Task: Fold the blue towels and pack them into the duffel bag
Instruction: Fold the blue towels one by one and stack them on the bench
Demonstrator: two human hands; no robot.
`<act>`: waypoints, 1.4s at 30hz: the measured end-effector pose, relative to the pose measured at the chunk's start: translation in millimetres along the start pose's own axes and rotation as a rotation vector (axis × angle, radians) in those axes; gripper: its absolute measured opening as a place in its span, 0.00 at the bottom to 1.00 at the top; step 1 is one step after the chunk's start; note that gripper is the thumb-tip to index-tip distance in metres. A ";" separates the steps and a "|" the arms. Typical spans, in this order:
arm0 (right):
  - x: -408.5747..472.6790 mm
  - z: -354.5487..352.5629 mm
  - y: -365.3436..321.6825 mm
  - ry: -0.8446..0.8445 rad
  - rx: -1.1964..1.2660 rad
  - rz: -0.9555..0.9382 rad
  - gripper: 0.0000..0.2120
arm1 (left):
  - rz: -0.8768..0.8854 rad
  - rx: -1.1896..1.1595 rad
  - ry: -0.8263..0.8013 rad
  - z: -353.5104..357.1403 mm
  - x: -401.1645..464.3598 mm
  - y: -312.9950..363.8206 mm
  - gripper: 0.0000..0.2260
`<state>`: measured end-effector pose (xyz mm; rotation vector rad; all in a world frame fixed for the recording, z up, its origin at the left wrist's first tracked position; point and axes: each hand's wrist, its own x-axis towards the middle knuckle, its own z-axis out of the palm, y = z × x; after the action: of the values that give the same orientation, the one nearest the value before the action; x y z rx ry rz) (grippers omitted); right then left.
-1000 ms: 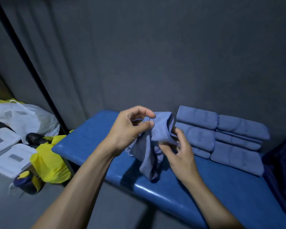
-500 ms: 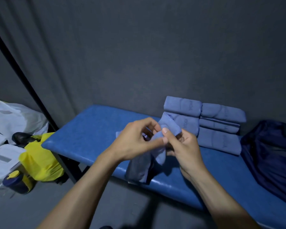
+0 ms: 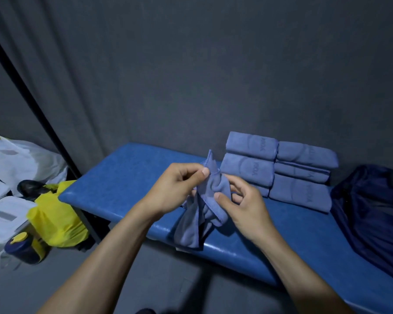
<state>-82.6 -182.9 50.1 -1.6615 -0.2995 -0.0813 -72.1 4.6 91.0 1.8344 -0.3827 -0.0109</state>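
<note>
While both forearms reach in from the near edge, the left hand [image 3: 176, 184] pinches an upper corner of the loose blue towel [image 3: 202, 214] between thumb and fingers, and the right hand [image 3: 243, 203] grips its bunched edge just beside. Towel hangs crumpled over the front edge of the blue padded bench [image 3: 127, 175]. On the floor to the left: a dark jar with a yellow lid [image 3: 24, 248], a yellow bag [image 3: 57, 218], white lidded boxes [image 3: 4, 219], a white plastic bag [image 3: 16, 159]. Beyond the hands, folded towels [image 3: 279, 168] stand stacked in two columns against the grey wall; embossed lettering reads "YOGA". Dark navy duffel bag [image 3: 372, 214] lies at the bench's right end, touching the stack's base.
</note>
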 end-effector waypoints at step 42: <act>9.0 -21.0 -35.0 -0.195 0.037 0.054 0.12 | 0.098 0.130 -0.199 11.7 2.9 3.4 0.10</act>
<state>-79.8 -199.4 88.4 -1.6422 -0.4006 0.1271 -72.6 -7.9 91.2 1.9468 -0.6252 -0.1040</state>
